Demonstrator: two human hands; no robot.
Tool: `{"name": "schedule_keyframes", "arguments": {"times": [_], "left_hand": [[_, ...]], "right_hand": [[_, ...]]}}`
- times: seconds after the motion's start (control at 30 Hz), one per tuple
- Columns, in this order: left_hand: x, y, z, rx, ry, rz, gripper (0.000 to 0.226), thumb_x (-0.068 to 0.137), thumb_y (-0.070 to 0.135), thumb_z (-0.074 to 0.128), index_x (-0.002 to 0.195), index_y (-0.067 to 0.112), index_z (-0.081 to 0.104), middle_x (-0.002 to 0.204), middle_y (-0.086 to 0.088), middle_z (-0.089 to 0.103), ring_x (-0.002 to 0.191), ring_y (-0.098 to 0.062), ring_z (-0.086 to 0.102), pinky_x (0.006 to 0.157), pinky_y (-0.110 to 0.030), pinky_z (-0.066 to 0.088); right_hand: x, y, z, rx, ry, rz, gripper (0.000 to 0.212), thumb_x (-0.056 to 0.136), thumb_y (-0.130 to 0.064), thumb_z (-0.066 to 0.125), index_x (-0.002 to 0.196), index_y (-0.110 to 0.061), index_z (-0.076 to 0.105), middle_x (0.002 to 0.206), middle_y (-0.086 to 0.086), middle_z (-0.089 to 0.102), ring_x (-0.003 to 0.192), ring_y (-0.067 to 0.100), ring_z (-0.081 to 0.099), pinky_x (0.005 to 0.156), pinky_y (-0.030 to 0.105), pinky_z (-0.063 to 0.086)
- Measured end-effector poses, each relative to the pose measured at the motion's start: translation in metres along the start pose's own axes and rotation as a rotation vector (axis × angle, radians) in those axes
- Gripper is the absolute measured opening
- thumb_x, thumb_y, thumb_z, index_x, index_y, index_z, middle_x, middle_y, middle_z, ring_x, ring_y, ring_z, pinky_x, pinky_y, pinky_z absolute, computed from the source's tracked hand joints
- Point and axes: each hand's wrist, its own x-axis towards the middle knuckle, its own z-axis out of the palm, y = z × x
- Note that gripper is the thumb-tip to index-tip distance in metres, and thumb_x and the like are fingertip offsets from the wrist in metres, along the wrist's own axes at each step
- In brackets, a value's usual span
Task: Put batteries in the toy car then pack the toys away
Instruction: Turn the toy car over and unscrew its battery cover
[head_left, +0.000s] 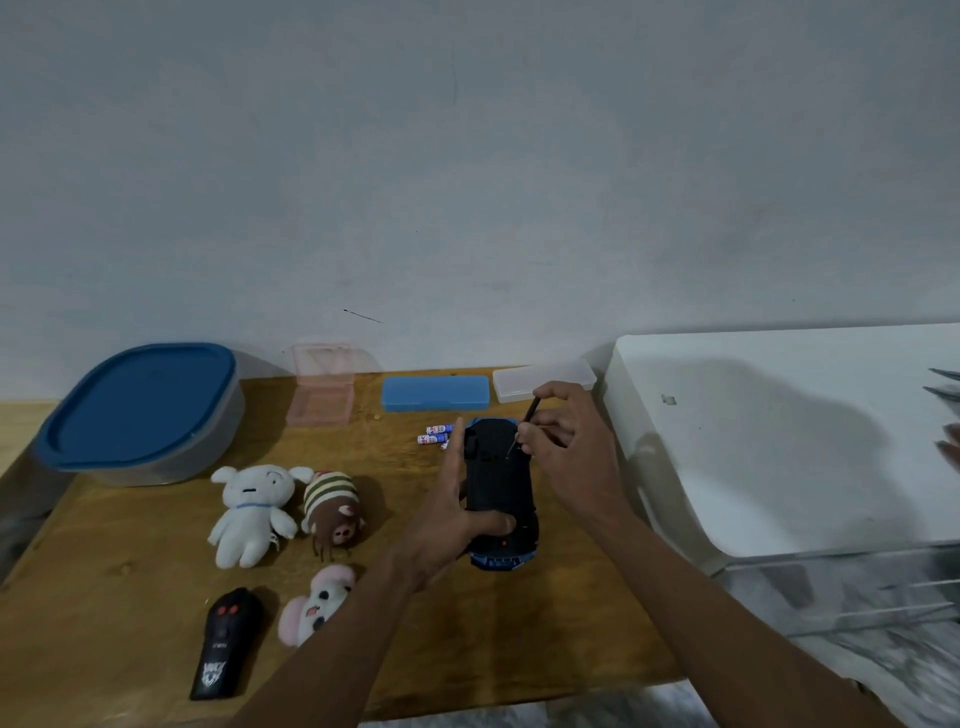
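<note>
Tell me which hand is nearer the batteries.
Left. The left hand holds the car, fingertips just beside the batteries; the right hand holds a screwdriver on the car's far side.

We see a dim, bluish-grey scene that is soft and faintly grainy throughout. Light falls from above and from left of the fingers (556, 415). The blue-lidded container (140, 410) far to their left throws a soft shadow onto the wall (467, 156), and a broad grey shadow spreads over the white drawer unit (753, 493) to their right. The surface (104, 597) bows with wide-angle distortion. Beyond the fingers, the right margin smears into motion blur.
</note>
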Motion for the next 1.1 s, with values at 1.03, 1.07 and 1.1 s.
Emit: {"name": "schedule_keyframes", "arguments": {"times": [1.03,1.07,1.1], "left_hand": [[0.007,0.000,-0.003,0.011,-0.018,-0.021,0.124,0.066,0.002,0.079,0.145,0.061,0.005,0.142,-0.004,0.049,0.122,-0.028,0.056,0.102,-0.056,0.046],[0.008,0.000,-0.003,0.015,-0.016,-0.022,0.124,0.065,0.003,0.079,0.145,0.061,0.004,0.142,-0.004,0.049,0.122,-0.028,0.056,0.102,-0.057,0.045],[0.008,0.000,-0.003,0.016,-0.017,-0.024,0.124,0.065,0.003,0.079,0.145,0.062,0.005,0.142,-0.004,0.049,0.121,-0.028,0.056,0.102,-0.057,0.045]], "right_hand": [[0.006,0.007,0.007,-0.104,0.054,-0.102,0.024,0.084,-0.018,0.070,0.100,-0.028,0.056,0.082,-0.016,0.061,0.082,0.003,0.063,0.070,0.018,0.056],[0.007,0.007,0.006,-0.111,0.070,-0.098,0.023,0.084,-0.019,0.071,0.098,-0.030,0.057,0.082,-0.016,0.062,0.081,0.003,0.063,0.070,0.018,0.055],[0.007,0.007,0.006,-0.115,0.079,-0.087,0.022,0.084,-0.019,0.070,0.097,-0.030,0.059,0.082,-0.016,0.064,0.080,0.002,0.064,0.070,0.017,0.055]]}}
